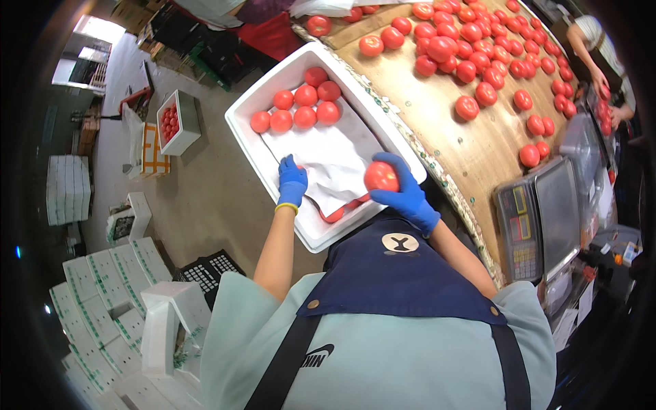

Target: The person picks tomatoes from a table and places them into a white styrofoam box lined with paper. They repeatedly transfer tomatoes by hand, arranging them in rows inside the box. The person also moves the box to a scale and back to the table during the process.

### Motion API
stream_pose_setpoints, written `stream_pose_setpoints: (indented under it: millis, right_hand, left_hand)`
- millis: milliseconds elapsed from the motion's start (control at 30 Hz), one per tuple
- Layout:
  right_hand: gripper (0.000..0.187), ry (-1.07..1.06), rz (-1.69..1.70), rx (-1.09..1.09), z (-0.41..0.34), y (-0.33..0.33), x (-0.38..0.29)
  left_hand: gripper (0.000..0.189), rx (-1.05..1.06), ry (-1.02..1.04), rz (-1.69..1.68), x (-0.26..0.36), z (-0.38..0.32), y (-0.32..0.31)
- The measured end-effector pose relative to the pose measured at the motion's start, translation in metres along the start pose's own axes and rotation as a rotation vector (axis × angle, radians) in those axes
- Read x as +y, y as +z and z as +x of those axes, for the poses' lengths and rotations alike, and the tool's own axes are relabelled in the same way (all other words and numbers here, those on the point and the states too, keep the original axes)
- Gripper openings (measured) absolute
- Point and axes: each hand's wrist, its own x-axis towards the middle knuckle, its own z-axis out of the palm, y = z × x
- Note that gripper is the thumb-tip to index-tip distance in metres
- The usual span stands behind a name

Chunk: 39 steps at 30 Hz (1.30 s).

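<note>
A white foam box [254, 160] stands in front of me. Several red tomatoes [305, 117] lie in rows at its far end on a sheet of white paper [333, 154]. More tomatoes [334, 215] show from under the paper's near edge. My left hand [292, 184], in a blue glove, is at the box's left side over the paper, with a bit of red beside its fingers; whether it grips that is unclear. My right hand [405, 192], also gloved in blue, holds a tomato [381, 177] over the right side of the box.
A table [430, 113] with many loose tomatoes and a digital scale [557, 215] is at the right. A co-worker's hands [600, 84] hold tomatoes at the far right. White boxes [102, 312] are stacked at the lower left, near a black crate [210, 271]. Another foam box of tomatoes [183, 136] stands left.
</note>
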Motion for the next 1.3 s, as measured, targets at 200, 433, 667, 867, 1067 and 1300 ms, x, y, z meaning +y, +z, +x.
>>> stream_pose_setpoints:
  millis: [200, 433, 667, 867, 1067, 1300]
  right_hand:
    - [0.040, 0.404, 1.036, -0.017, 0.006, -0.028, 0.021]
    - [0.047, 0.058, 0.630, -0.315, 0.022, -0.030, 0.024]
    - [0.063, 0.688, 0.602, -0.445, 0.063, -0.015, -0.005]
    - [0.056, 0.487, 0.368, -0.541, 0.082, -0.036, -0.013]
    - [0.053, 0.945, 0.605, -0.377, 0.098, -0.074, 0.015]
    - [0.063, 0.935, 1.336, -0.417, 0.097, -0.106, 0.043]
  left_hand:
    - [0.071, -0.297, -0.190, 0.255, -0.014, 0.028, 0.026]
    - [0.057, -0.509, -0.299, -1.429, 0.059, 0.000, -0.052]
    - [0.073, -0.515, 0.125, -1.115, 0.146, -0.039, -0.075]
    - [0.062, -0.513, -0.007, -1.127, 0.161, -0.032, -0.070]
    - [0.033, -0.671, -0.253, -1.136, 0.139, 0.003, -0.032]
    - [0.079, 0.065, -0.005, -0.094, 0.114, 0.118, 0.062]
